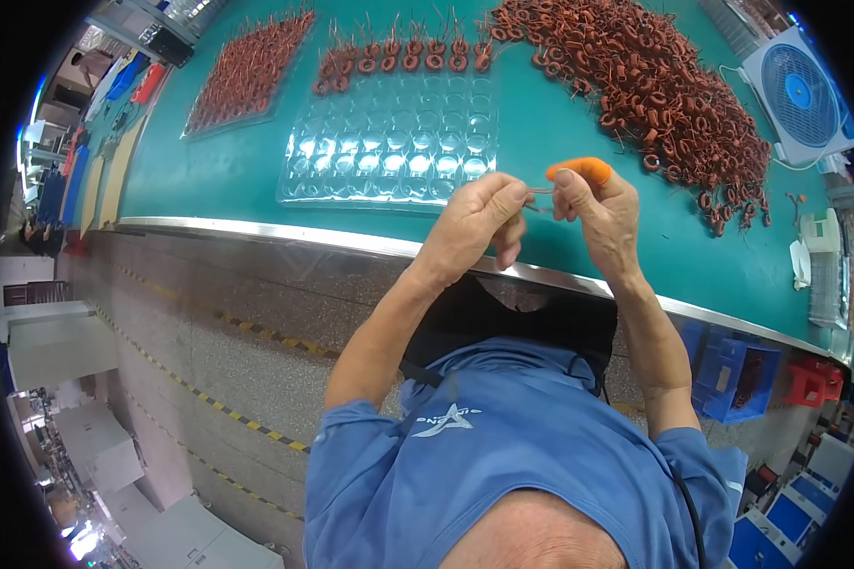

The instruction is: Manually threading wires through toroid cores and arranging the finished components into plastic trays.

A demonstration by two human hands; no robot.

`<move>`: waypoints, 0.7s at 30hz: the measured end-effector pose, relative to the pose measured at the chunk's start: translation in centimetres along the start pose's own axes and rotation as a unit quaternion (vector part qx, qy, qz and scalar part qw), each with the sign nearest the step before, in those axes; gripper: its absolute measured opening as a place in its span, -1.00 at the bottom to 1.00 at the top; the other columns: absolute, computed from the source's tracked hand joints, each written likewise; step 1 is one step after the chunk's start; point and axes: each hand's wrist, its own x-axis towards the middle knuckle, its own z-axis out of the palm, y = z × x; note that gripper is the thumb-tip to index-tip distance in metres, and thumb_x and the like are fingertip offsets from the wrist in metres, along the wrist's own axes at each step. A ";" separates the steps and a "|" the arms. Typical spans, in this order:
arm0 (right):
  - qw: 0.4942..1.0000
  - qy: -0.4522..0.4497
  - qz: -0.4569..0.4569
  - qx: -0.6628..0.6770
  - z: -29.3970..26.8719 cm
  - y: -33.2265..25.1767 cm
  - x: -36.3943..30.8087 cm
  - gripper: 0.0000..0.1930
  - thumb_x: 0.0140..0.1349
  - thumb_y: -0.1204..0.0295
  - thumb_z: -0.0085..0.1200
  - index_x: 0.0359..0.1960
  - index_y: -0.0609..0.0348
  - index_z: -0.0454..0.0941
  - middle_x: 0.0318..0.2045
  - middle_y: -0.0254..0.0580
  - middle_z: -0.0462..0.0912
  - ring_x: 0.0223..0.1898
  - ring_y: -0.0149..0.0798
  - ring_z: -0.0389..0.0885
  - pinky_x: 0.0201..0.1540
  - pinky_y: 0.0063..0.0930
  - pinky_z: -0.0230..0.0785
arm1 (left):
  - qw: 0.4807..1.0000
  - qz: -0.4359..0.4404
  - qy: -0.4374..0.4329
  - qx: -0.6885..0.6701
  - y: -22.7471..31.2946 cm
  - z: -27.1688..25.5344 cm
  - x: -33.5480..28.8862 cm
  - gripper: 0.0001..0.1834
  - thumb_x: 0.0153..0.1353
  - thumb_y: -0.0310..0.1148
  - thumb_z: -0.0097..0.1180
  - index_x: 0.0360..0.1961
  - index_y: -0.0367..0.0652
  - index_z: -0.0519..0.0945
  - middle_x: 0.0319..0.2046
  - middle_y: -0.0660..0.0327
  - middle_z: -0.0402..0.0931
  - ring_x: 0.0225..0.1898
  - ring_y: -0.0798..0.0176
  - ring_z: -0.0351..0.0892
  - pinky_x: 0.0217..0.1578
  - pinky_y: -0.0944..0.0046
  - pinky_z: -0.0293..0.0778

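Note:
In front of me, over the near edge of the table, both hands are closed and close together. Thin copper wire leads [539,192] stretch between their fingertips. My left hand [474,220] pinches one end between thumb and forefinger; whatever body the wires belong to is hidden by the fingers. On the other side, my right hand [598,213] grips the wires with its thumb against a finger wearing an orange finger cot [579,171]. Just beyond lies a clear plastic tray [389,142] with round pockets, its far rows filled with reddish-brown wire-wound ring coils [411,63].
A large heap of loose ring coils [650,90] spreads across the right of the green table [531,114]. A second tray full of coils [247,76] lies at the far left. A blue-and-white fan [797,90] stands at right; a blue crate [735,375] sits below the table edge.

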 end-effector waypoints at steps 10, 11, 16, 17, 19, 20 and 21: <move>0.985 -0.034 0.124 0.116 -0.4 -0.1 -0.7 -0.73 0.28 0.26 0.16 -0.39 0.25 0.59 -0.65 -0.38 0.51 -0.65 -0.50 0.46 -0.59 -0.70 0.24 | 0.993 0.038 -0.052 0.098 -1.5 0.9 -0.3 -0.67 0.43 -0.26 -0.10 0.01 -0.34 0.42 -0.59 0.24 0.39 -0.58 0.41 0.41 -0.51 0.42 0.38; 0.995 -0.009 0.073 0.068 -0.1 -0.2 -1.2 -0.74 0.27 0.27 0.17 -0.39 0.26 0.59 -0.65 -0.37 0.52 -0.64 -0.51 0.47 -0.58 -0.70 0.25 | 0.994 0.068 -0.041 0.070 -1.9 0.9 -0.4 -0.67 0.43 -0.26 -0.11 0.00 -0.34 0.42 -0.60 0.25 0.38 -0.59 0.42 0.40 -0.52 0.43 0.37; 0.999 0.011 0.031 0.030 0.0 0.2 -1.7 -0.78 0.26 0.33 0.19 -0.30 0.28 0.61 -0.64 -0.37 0.53 -0.62 -0.52 0.47 -0.55 -0.66 0.27 | 0.993 0.114 0.009 0.033 -2.7 1.9 -1.0 -0.67 0.43 -0.25 -0.11 -0.03 -0.33 0.44 -0.63 0.27 0.35 -0.62 0.43 0.36 -0.55 0.44 0.34; 0.999 0.011 0.032 0.030 -0.2 0.3 -1.3 -0.78 0.26 0.33 0.19 -0.30 0.28 0.61 -0.64 -0.37 0.53 -0.62 -0.52 0.47 -0.55 -0.66 0.27 | 0.993 0.109 0.015 0.053 -2.7 2.0 -1.1 -0.68 0.43 -0.25 -0.11 -0.04 -0.33 0.45 -0.63 0.28 0.35 -0.63 0.44 0.36 -0.56 0.44 0.33; 0.993 -0.058 0.055 0.082 -0.5 0.2 -0.7 -0.79 0.26 0.37 0.18 -0.24 0.29 0.62 -0.58 -0.33 0.58 -0.56 -0.49 0.54 -0.50 -0.65 0.35 | 0.992 0.102 0.022 0.072 -2.5 2.0 -1.2 -0.68 0.43 -0.25 -0.11 -0.05 -0.33 0.45 -0.63 0.28 0.35 -0.63 0.44 0.36 -0.57 0.45 0.33; 0.993 -0.068 0.057 0.078 -0.7 -0.2 -0.7 -0.80 0.25 0.40 0.18 -0.20 0.30 0.62 -0.49 -0.27 0.64 -0.46 -0.45 0.62 -0.41 -0.64 0.43 | 0.994 0.073 0.015 0.082 -2.2 1.9 -1.3 -0.68 0.44 -0.25 -0.12 -0.05 -0.33 0.45 -0.63 0.29 0.34 -0.63 0.45 0.36 -0.57 0.46 0.32; 0.993 -0.069 0.058 0.077 -0.7 -0.3 -0.8 -0.80 0.25 0.40 0.18 -0.20 0.30 0.62 -0.49 -0.27 0.64 -0.46 -0.45 0.62 -0.41 -0.64 0.43 | 0.995 0.045 0.010 0.091 -2.0 1.9 -1.3 -0.68 0.44 -0.25 -0.13 -0.05 -0.33 0.45 -0.63 0.30 0.34 -0.63 0.45 0.35 -0.58 0.46 0.32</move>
